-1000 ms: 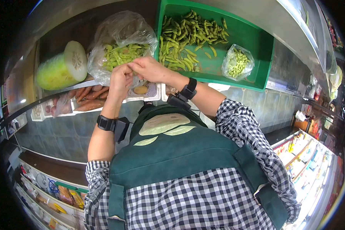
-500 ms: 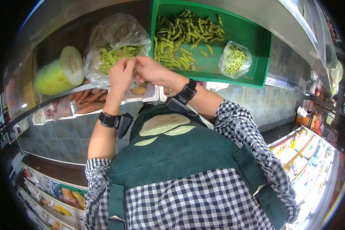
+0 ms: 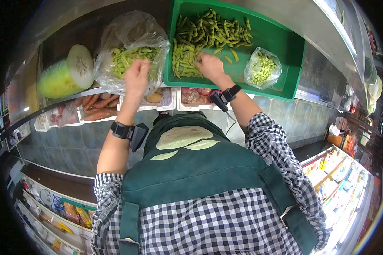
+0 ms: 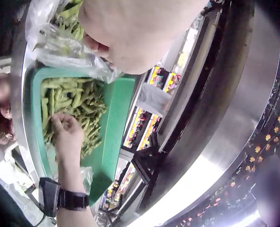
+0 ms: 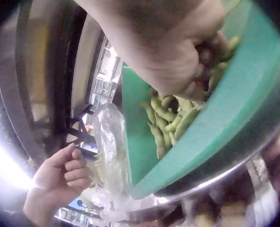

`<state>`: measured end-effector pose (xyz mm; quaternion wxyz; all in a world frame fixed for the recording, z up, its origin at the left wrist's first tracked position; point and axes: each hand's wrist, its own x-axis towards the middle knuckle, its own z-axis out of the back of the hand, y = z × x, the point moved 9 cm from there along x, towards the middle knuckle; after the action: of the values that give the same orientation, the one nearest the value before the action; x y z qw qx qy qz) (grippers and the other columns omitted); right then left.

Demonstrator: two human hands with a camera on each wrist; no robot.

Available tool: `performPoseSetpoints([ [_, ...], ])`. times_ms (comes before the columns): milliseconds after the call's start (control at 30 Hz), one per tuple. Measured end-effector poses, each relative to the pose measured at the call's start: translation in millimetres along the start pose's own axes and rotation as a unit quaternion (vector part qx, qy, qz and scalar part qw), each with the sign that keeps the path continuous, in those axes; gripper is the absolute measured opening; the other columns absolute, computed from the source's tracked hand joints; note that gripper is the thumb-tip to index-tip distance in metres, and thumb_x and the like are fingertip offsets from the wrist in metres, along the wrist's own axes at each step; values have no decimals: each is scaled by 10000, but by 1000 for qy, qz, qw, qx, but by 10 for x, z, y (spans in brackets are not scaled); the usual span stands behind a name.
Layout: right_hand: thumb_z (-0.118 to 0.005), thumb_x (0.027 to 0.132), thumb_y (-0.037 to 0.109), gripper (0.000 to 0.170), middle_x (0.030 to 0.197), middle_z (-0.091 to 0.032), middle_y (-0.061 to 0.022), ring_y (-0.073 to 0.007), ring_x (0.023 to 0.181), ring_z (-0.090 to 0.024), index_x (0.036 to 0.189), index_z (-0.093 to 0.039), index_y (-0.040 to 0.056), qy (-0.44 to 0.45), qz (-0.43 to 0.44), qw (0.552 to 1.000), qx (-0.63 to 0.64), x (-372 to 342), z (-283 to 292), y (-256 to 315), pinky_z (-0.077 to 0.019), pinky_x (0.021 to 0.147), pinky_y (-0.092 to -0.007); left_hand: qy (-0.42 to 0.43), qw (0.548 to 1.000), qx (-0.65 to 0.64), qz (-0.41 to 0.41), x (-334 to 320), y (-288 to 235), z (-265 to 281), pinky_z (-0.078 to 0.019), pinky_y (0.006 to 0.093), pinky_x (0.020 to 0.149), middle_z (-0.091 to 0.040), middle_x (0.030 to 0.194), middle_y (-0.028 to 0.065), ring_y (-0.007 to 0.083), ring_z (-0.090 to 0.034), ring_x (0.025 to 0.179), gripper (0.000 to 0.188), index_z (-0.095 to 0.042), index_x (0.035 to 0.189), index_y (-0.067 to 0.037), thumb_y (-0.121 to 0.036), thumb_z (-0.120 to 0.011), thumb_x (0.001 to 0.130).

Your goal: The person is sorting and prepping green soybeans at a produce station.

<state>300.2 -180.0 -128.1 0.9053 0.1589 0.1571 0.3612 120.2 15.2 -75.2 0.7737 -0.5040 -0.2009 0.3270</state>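
Observation:
Green soybean pods (image 3: 208,29) lie heaped in the left part of a green crate (image 3: 291,80). My right hand (image 3: 211,67) reaches down among the nearest pods, its fingers bent. I cannot tell whether its fingertips pinch a pod. Over a clear plastic bag (image 3: 134,34) left of the crate is my left hand (image 3: 136,78), bare-palmed side turned away in the head view. In the right wrist view its fingers curl in and the thumb lies against the index finger, with nothing showing between them. More pods (image 3: 121,63) fill the bag below it.
A small clear bag of shelled beans (image 3: 263,70) sits in the crate's right part. The cut winter melon (image 3: 68,72) lies left of the plastic bag. Along the near edge stand white trays with sweet potatoes (image 3: 98,111) and red onions (image 3: 200,91). A metal shelf edge overhangs the back.
My hands were together over the plastic bag. The right hand has moved away to the right, into the pods in the crate. The left hand stays over the bag.

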Motion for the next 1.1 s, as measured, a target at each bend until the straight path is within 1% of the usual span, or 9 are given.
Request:
performPoseSetpoints([
  [67, -651, 756, 267, 228, 798, -632, -146, -329, 779, -613, 855, -612, 66, -4, 5, 1000, -27, 2, -37, -14, -487, 681, -429, 80, 995, -36, 54, -118, -61, -279, -384, 260, 525, -544, 616, 15, 89, -462, 564, 265, -594, 795, -13, -262, -563, 879],
  [167, -663, 747, 246, 200, 766, -632, -140, -314, 758, -619, 803, -605, 63, -10, -33, 999, -17, -61, 87, -74, -487, 665, -423, 137, 988, -65, 34, -226, -182, -498, -382, 248, 515, -532, 606, 0, 75, -465, 561, 243, -590, 793, -20, -248, -581, 875],
  [267, -630, 740, 213, 163, 704, -611, -177, -335, 707, -618, 751, -590, 56, -17, 22, 996, 87, -293, 534, 369, -487, 632, -444, 198, 964, -143, 109, -328, -259, -721, -376, 236, 503, -514, 593, -11, 66, -459, 556, 254, -587, 793, -25, -265, -584, 877],
  [400, -628, 748, 204, 156, 637, -599, -144, -335, 624, -603, 768, -576, 58, -90, 158, 977, 109, -464, 929, 1091, -473, 563, -441, 232, 962, -118, 83, -312, -416, -802, -321, 204, 470, -457, 607, -36, 50, -409, 523, 264, -516, 772, -58, -270, -495, 928],
  [533, -624, 786, 197, 163, 579, -558, -114, -308, 570, -571, 844, -555, 61, -117, 239, 960, 91, -446, 997, 1438, -433, 510, -416, 175, 949, -246, 90, -211, -476, -526, -341, 212, 505, -467, 627, -18, 68, -426, 554, 234, -491, 754, -62, -221, -461, 923],
  [633, -600, 802, 170, 133, 597, -558, -111, -302, 571, -567, 815, -526, 60, -132, 317, 937, 65, -402, 970, 1670, -429, 502, -413, 158, 920, -340, 115, -143, -427, -328, -355, 213, 536, -488, 667, 3, 80, -432, 581, 185, -536, 808, -27, -163, -454, 903],
  [867, -536, 749, 109, 70, 675, -575, -101, -283, 655, -595, 777, -485, 70, -149, 403, 902, 46, -381, 934, 2099, -465, 513, -400, 196, 907, -357, 105, -113, -455, 11, -346, 217, 537, -487, 675, -6, 79, -425, 588, 182, -578, 882, -4, -140, -457, 876],
  [933, -540, 731, 97, 73, 678, -565, -85, -264, 648, -587, 773, -487, 71, -172, 415, 893, 38, -381, 932, 2163, -469, 507, -379, 210, 908, -351, 94, -107, -484, 88, -363, 223, 593, -496, 739, 0, 84, -431, 650, 168, -563, 893, 4, -124, -456, 872],
  [1100, -548, 724, 93, 70, 667, -548, -61, -238, 638, -574, 770, -497, 80, -188, 439, 878, 41, -380, 1006, 2303, -469, 495, -352, 192, 922, -327, 74, -73, -555, 259, -340, 205, 543, -489, 675, -20, 64, -433, 602, 195, -603, 898, 8, -132, -469, 871],
])
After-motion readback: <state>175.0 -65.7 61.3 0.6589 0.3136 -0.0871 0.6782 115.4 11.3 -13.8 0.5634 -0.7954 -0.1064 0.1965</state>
